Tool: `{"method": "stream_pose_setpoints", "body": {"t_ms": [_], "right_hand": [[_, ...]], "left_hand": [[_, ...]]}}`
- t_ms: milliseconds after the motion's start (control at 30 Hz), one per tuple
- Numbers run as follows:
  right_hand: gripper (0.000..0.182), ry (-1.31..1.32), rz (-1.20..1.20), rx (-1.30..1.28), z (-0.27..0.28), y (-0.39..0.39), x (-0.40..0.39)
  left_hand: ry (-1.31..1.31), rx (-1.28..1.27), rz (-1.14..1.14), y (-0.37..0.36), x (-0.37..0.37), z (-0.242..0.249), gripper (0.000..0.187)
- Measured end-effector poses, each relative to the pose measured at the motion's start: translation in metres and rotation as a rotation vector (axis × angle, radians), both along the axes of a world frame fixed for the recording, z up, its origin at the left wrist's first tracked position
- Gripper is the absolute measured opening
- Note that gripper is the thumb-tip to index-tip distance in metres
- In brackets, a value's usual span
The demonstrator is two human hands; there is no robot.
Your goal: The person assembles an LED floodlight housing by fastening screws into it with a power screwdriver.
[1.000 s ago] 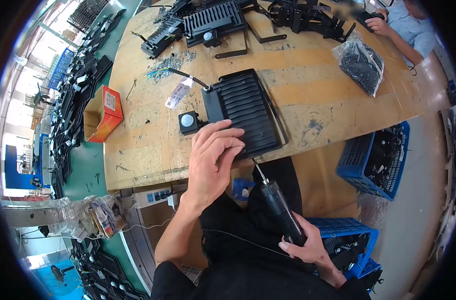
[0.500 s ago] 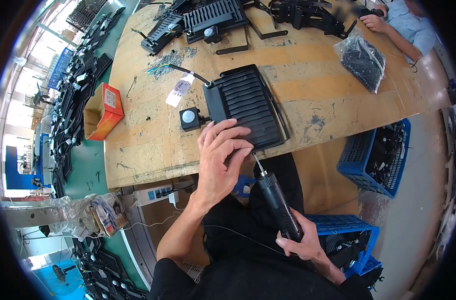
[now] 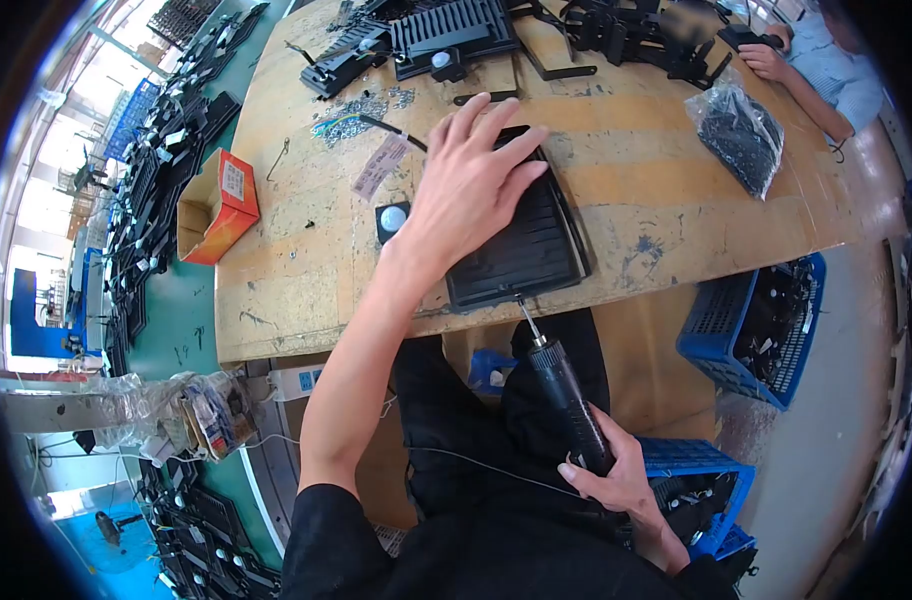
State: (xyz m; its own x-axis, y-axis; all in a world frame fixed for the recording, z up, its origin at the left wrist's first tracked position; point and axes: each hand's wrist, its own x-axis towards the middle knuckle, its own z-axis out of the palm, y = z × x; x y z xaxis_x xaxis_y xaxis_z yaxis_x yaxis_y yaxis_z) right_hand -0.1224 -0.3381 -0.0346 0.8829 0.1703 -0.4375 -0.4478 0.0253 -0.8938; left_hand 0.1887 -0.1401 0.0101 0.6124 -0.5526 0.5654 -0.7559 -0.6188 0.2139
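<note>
A black ribbed lamp housing (image 3: 521, 250) lies at the table's front edge, with a cable and a white label (image 3: 381, 167) at its upper left. A small sensor with a white dome (image 3: 392, 219) sticks out on its left side. Over the housing's upper part is my left hand (image 3: 471, 190), fingers spread and holding nothing; whether it touches the housing is unclear. My right hand (image 3: 616, 475) grips a black electric screwdriver (image 3: 566, 400), whose bit meets the housing's near edge.
An orange-red box (image 3: 238, 205) stands at the left. Small metal parts (image 3: 361, 115), more lamps (image 3: 456, 35) and black brackets (image 3: 626, 40) lie at the back. A bag of black parts (image 3: 741, 140) lies right, near another person's hand (image 3: 766, 62). Blue crates (image 3: 716, 335) stand below.
My left hand has moved up from the housing's near edge to its upper part, and its fingers have spread. The screwdriver in my right hand stays at the near edge.
</note>
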Motion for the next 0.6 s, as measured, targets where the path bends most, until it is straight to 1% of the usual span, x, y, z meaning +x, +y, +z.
{"method": "stream_pose_setpoints", "body": {"t_ms": [33,67,100,133,167,200,267,367,433,567,600], "right_hand": [[0.084,-0.023,0.006,-0.024,-0.001,0.0,0.001],[0.084,-0.021,0.008,-0.022,0.0,-0.001,0.004],[0.084,-0.106,0.037,-0.097,0.002,-0.001,0.01],[0.084,-0.188,0.065,-0.171,0.003,-0.001,0.012],[0.084,-0.179,0.061,-0.168,0.003,0.0,0.011],[0.084,-0.192,0.07,-0.169,0.002,0.001,0.012],[0.084,-0.208,0.094,-0.174,0.001,0.002,0.015],[0.085,-0.2,0.082,-0.206,0.003,0.002,0.012],[0.086,-0.199,0.098,-0.286,0.01,0.003,0.012],[0.086,-0.187,0.13,-0.36,0.019,0.005,0.017],[0.085,-0.233,0.137,-0.431,0.017,0.006,0.017]], "left_hand": [[-0.1,0.097,0.043,-0.004,0.009,-0.011,0.038],[-0.011,0.127,0.052,-0.007,0.012,-0.013,0.046],[-0.008,0.129,0.048,-0.008,0.012,-0.015,0.046],[0.079,0.144,0.096,-0.008,0.01,-0.018,0.045],[0.168,0.161,0.144,-0.01,0.006,-0.016,0.045],[0.173,0.165,0.143,-0.011,0.005,-0.014,0.045],[0.222,0.154,0.223,-0.012,0.004,-0.012,0.043],[0.17,0.131,0.282,-0.011,0.0,-0.017,0.041],[0.165,0.118,0.28,-0.011,0.0,-0.02,0.04],[0.158,0.116,0.284,-0.01,0.0,-0.018,0.039],[0.153,0.114,0.284,-0.011,0.0,-0.018,0.039]]}}
